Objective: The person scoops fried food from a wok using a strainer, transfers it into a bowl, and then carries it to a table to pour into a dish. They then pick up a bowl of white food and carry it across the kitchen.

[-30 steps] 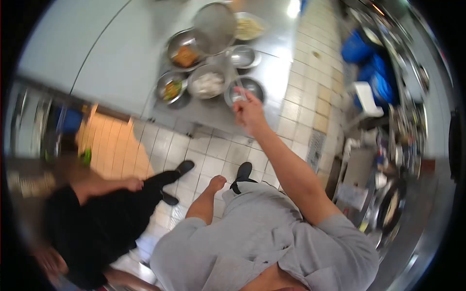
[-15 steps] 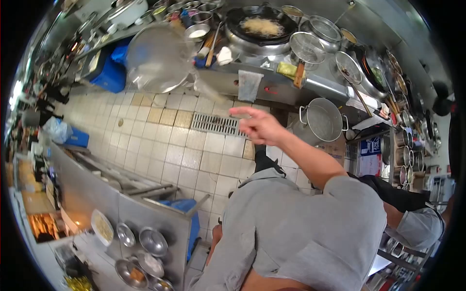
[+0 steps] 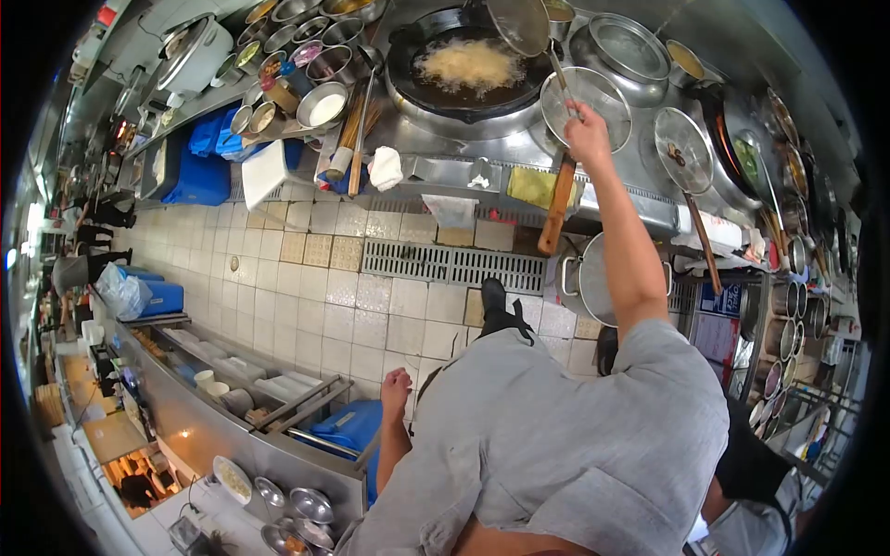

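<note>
My right hand [image 3: 586, 134] is closed around the handle of a mesh strainer [image 3: 519, 26]. The strainer's round head is over the right rim of a black wok [image 3: 408, 79]. Pale food [image 3: 471, 67] bubbles in oil in the wok. Just beneath my right hand lies another strainer [image 3: 607, 116] with a wooden handle [image 3: 556, 206] that points toward me. My left hand [image 3: 397, 394] hangs low at my side, its fingers curled with nothing visible in them.
Several metal bowls, one with white contents [image 3: 326, 108], stand left of the wok. A large pot [image 3: 598, 278] is on the floor below my right arm. A steel counter [image 3: 278, 454] runs at left. A floor grate [image 3: 408, 261] crosses the tiles.
My right hand has moved up and forward from above the floor and now grips the strainer. A large blurred metal pan at left is gone from view. My left hand has come up a little.
</note>
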Demonstrator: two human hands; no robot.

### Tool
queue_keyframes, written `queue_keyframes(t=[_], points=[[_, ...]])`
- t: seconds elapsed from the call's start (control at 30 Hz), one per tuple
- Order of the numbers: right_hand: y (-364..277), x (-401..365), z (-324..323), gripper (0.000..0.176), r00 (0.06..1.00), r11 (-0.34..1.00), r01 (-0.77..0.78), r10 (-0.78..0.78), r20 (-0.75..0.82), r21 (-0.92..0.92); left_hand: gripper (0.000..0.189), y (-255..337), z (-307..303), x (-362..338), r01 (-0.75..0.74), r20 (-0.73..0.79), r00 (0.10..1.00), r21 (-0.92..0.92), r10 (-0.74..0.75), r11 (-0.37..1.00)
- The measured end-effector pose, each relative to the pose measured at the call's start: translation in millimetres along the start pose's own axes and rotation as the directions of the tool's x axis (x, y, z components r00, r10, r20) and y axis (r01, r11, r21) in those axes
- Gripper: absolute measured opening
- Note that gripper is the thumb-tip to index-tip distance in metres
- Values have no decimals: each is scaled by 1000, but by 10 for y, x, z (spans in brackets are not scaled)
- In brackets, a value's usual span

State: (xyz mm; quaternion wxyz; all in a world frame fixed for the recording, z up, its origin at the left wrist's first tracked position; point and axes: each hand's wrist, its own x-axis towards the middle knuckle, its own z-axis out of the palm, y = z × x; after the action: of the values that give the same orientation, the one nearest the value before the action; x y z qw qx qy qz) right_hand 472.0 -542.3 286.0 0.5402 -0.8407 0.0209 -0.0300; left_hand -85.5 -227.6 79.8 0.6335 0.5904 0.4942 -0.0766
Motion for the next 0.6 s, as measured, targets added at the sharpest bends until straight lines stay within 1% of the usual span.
queue_keyframes(t=[0.03,0.1,0.17,0.23,0.27,0.3,0.33,0.37,0.4,0.47,0.5,0.53,0.57,0.6], points=[[94,181,5,39,998,995,60,-61,-21,-77,27,69,72,50,7,-22,1000,19,-7,1000],[263,459,34,41,980,957,175,-191,-50,-229,28,166,186,100,22,-15,1000,55,-21,998],[372,632,60,42,986,955,150,-164,-31,-255,27,127,197,162,49,9,999,74,-50,996],[318,628,59,42,1000,984,12,-13,0,-177,28,-374,-3,511,31,87,995,213,-51,977],[170,543,58,41,992,989,-117,121,38,-85,29,-518,-72,639,15,128,990,280,-53,960],[72,507,60,41,966,970,-245,244,88,2,30,-445,-67,607,10,108,993,341,-50,940],[109,537,83,40,944,941,-307,283,167,139,31,-342,-69,513,5,89,995,400,-44,917],[200,563,123,38,917,889,-373,309,252,267,31,-227,-63,412,3,69,997,457,-39,889],[202,539,145,37,884,812,-442,322,340,380,31,-187,-71,349,-32,84,996,409,-2,912],[171,492,191,36,842,713,-522,343,417,468,32,-187,-105,264,-103,106,992,304,74,947],[123,455,226,35,819,657,-560,347,457,505,31,-442,-195,446,-165,129,983,295,132,941],[129,430,255,33,811,633,-570,328,485,524,31,-917,-340,794,-224,149,971,285,188,932],[180,418,273,30,800,608,-582,310,513,541,31,-1175,-427,971,-281,167,956,275,242,920],[218,405,282,27,790,582,-594,291,540,555,31,-1029,-436,921,-319,168,945,282,280,905]])
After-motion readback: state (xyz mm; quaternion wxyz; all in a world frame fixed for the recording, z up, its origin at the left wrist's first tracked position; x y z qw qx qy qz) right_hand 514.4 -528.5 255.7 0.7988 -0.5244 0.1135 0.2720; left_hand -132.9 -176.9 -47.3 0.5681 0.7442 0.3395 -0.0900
